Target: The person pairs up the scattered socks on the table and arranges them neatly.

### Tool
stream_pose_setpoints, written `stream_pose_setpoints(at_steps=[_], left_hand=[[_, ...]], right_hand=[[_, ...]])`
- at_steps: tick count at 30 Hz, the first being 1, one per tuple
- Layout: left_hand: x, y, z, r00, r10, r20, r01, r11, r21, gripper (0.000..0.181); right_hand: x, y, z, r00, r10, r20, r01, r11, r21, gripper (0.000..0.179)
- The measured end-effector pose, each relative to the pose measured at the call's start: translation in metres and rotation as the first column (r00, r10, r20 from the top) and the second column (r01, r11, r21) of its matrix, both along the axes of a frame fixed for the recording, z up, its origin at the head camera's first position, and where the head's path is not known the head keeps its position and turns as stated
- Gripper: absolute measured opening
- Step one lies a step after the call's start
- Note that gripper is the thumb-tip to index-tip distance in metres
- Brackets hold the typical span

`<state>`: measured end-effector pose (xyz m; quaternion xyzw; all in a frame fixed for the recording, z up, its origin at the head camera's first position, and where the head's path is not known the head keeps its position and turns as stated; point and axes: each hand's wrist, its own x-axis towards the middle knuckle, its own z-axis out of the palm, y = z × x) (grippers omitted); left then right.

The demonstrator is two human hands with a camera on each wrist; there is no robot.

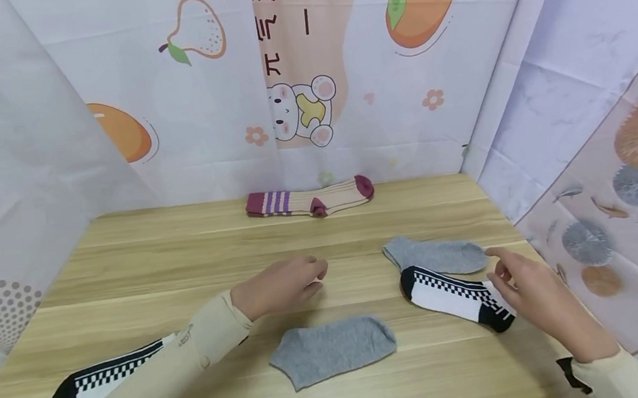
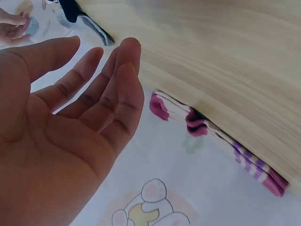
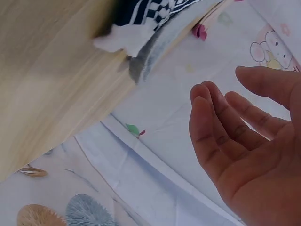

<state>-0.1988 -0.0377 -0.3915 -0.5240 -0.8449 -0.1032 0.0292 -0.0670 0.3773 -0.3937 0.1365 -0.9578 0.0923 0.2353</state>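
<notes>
My left hand [image 1: 282,286] hovers over the middle of the table with loosely bent fingers and nothing in them. Just below it in the head view lies a grey ankle sock [image 1: 336,349]. On the right, my right hand [image 1: 533,293] is held loosely curved, its palm bare in the right wrist view. It is close by a second grey sock [image 1: 440,256] and a white sock with black checks [image 1: 454,295], which lies partly over that grey one. A matching checkered sock [image 1: 109,380] is at the left, partly hidden under my left forearm.
A folded cream sock [image 1: 319,200] with maroon ends and purple stripes lies along the table's back edge. Printed curtain cloth [image 1: 179,110] hangs behind the wooden table [image 1: 183,254]. More cloth closes off the left and right sides.
</notes>
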Motion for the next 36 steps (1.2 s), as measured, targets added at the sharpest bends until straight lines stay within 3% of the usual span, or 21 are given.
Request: stream_pose_setpoints(at_steps=[4, 9, 17, 24, 31, 36], left_hand=[[-0.009, 0.018, 0.004, 0.999, -0.007, 0.049, 0.008, 1.000, -0.007, 0.003], [-0.019, 0.041, 0.008, 0.995, -0.024, 0.096, 0.025, 1.000, -0.008, 0.011], [-0.032, 0.078, 0.001, 0.993, -0.031, 0.116, 0.031, 1.000, 0.002, 0.014], [-0.040, 0.115, -0.007, 0.998, -0.052, 0.038, 0.051, 0.998, 0.046, 0.008], [-0.052, 0.148, -0.021, 1.000, 0.025, -0.010, -0.025, 0.999, 0.041, 0.013], [-0.056, 0.164, -0.033, 0.995, 0.094, 0.023, -0.094, 0.995, -0.024, 0.022]], right_hand=[[-0.005, 0.008, -0.003, 0.999, -0.017, 0.034, 0.018, 1.000, -0.016, 0.040], [-0.011, 0.018, -0.007, 0.996, -0.055, 0.069, 0.058, 0.998, -0.034, 0.034], [-0.025, 0.031, -0.014, 0.995, -0.049, 0.090, 0.053, 0.997, -0.049, 0.032], [-0.043, 0.043, -0.017, 0.977, -0.060, 0.203, 0.076, 0.995, -0.068, 0.031], [-0.057, 0.045, -0.024, 0.945, -0.082, 0.316, 0.110, 0.991, -0.074, 0.028], [-0.066, 0.042, -0.030, 0.919, -0.078, 0.386, 0.121, 0.989, -0.087, 0.021]])
